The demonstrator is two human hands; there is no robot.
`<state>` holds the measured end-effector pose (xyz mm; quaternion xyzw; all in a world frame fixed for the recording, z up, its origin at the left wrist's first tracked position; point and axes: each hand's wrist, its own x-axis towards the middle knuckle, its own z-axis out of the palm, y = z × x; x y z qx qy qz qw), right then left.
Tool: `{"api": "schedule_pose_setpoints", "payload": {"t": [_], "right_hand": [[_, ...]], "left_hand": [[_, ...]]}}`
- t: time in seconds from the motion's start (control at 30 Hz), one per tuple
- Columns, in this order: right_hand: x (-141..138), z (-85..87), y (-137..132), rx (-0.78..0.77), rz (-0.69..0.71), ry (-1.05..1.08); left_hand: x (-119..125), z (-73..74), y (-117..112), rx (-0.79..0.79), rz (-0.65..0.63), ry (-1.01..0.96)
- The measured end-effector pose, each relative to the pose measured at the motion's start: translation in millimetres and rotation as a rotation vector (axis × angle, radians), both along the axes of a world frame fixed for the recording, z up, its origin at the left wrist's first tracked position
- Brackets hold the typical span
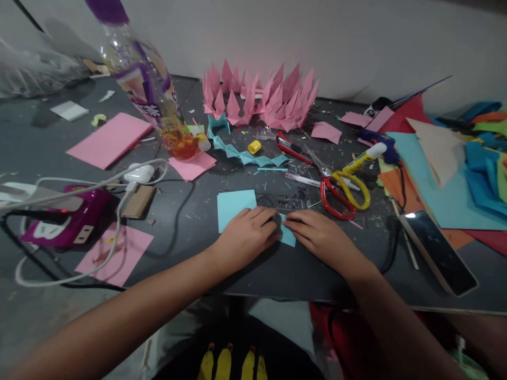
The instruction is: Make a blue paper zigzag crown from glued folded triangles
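A small folded piece of light blue paper (288,238) lies on the dark table close to its front edge. From its left side my left hand (250,232) presses on it, fingers bent together over the edge. My right hand (322,237) pinches the right side with fingertips drawn together, and both hands partly cover the paper. A light blue square sheet (235,203) sits just beyond my left hand. Behind the hands is a clear ruler (283,201). Farther back runs a zigzag strip of folded blue paper (247,157).
Red-and-yellow scissors (336,192), a red cutter (291,148) and a glue stick (364,158) lie right of centre. A phone (439,253) is at right. Pink folded paper pieces (261,103) stand behind. At left are a bottle (152,95), pink sheets (111,138) and a purple power strip (71,216) with cables.
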<state>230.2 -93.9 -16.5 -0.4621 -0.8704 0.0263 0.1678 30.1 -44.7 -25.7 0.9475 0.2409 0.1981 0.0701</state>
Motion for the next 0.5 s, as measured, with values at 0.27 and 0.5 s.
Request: {"api": "schedule_pose_setpoints", "payload": {"t": [0.27,0.5], "right_hand": [[2.9,1.2,-0.5,-0.094,0.016,0.098],[9.2,3.7,-2.7,-0.173,-0.142,0.247]], "left_hand": [[0.8,3.1,0.2,0.037,-0.011,0.050],[1.7,6.2,-0.1,0.031,-0.011,0.142]]}}
